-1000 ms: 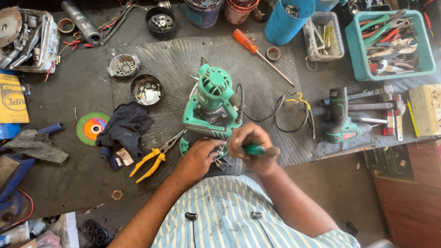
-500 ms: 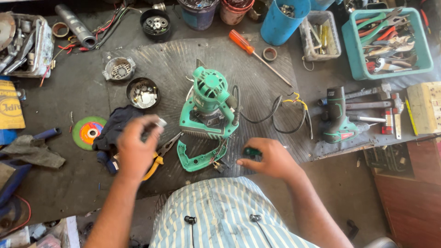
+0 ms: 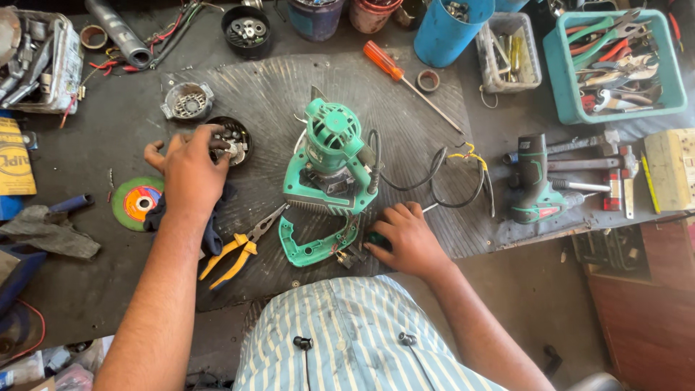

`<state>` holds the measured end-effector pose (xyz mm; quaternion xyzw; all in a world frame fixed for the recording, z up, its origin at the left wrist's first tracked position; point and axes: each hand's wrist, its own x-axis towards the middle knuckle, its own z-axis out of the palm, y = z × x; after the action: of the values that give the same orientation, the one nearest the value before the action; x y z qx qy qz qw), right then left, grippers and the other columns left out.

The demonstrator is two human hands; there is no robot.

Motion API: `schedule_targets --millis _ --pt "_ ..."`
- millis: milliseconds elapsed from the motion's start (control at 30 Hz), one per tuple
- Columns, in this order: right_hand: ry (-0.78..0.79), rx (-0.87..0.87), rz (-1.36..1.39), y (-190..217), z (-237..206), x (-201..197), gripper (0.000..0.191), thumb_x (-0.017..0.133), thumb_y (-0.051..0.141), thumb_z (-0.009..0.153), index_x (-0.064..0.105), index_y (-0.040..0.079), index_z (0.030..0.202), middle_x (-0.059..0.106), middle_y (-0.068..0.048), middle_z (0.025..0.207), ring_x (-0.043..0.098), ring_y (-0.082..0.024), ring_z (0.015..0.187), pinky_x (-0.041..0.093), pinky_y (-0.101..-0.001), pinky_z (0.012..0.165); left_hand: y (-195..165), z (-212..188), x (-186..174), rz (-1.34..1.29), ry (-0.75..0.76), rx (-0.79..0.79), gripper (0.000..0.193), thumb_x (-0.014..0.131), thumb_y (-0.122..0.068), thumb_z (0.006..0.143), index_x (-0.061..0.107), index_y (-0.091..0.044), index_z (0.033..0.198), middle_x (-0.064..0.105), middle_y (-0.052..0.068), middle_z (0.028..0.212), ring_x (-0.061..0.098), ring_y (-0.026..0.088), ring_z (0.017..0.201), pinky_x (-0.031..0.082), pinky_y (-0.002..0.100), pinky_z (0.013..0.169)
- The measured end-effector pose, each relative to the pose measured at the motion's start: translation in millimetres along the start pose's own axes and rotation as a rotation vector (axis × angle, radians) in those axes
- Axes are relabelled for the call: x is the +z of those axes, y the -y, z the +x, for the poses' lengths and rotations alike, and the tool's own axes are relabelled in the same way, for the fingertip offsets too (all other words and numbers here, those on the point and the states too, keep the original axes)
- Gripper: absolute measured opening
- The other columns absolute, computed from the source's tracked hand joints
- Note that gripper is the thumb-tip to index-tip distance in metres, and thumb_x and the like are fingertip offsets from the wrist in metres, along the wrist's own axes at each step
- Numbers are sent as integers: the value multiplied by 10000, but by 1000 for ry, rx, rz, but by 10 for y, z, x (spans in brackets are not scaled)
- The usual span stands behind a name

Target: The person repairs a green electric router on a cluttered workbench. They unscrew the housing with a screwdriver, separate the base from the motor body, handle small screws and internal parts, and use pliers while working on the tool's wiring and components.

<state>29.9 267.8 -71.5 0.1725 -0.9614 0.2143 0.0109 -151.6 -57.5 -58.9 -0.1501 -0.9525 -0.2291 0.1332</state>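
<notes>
Under the left hand point(image 3: 190, 168), fingertips pinched together inside the small round black dish of loose metal parts point(image 3: 233, 137). Right hand point(image 3: 405, 242) closed on a dark-green handled tool point(image 3: 375, 237), just beside the opened green plastic router point(image 3: 329, 163), steadying it, seemingly.

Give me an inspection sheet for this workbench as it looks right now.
Surface: dark ribbed mat on a grimy bench.
Job's things: green power tool, handle shell opened; small round parts dish.
Clutter: yellow pliers, orange screwdriver, green cordless drill, teal tool bin.
Hands: left hand reaching at the dish; right hand on a dark green tool by the shell.
Cables: black cord looped on the mat.
Surroundings: nothing seen.
</notes>
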Motion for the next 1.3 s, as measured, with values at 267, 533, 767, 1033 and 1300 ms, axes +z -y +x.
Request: schedule_targets --millis 267,533,767,1033,1300 --pt "-137 -100 101 -1 -29 56 304 823 241 750 708 88 987 626 -105 1005 581 -303 989 419 -463 938 23 106 23 128 127 23 426 839 -184 797 717 -163 1204 742 56 1001 612 285 1028 291 545 984" --pt "-130 -134 163 159 -33 19 375 877 356 734 723 87 946 651 -73 941 598 -270 935 427 -421 873 -757 -907 152 -474 3 498 185 719 -30 879 626 -76 1032 702 86 1028 650 272 907 501 410 828" --pt "-45 -103 154 279 34 -73 487 889 457 667 748 88 953 605 -80 920 567 -280 920 403 -414 832 -869 -1148 262 -476 362 435 338 789 -88 763 671 -52 1078 663 115 1126 636 330 1051 517 436 910" --pt "18 -62 41 369 6 -5 380 845 435 734 743 99 879 571 -77 885 539 -277 911 398 -426 823 -898 -1216 313 -516 366 376 231 807 -132 790 689 -32 960 663 129 1105 637 337 1028 515 426 879" --pt "45 -77 105 370 -7 -35 329 836 382 755 735 91 871 576 -55 861 543 -259 894 393 -410 803 -902 -1233 292 -556 337 366 182 818 -120 775 701 -40 889 680 98 1072 647 311 1015 514 426 871"
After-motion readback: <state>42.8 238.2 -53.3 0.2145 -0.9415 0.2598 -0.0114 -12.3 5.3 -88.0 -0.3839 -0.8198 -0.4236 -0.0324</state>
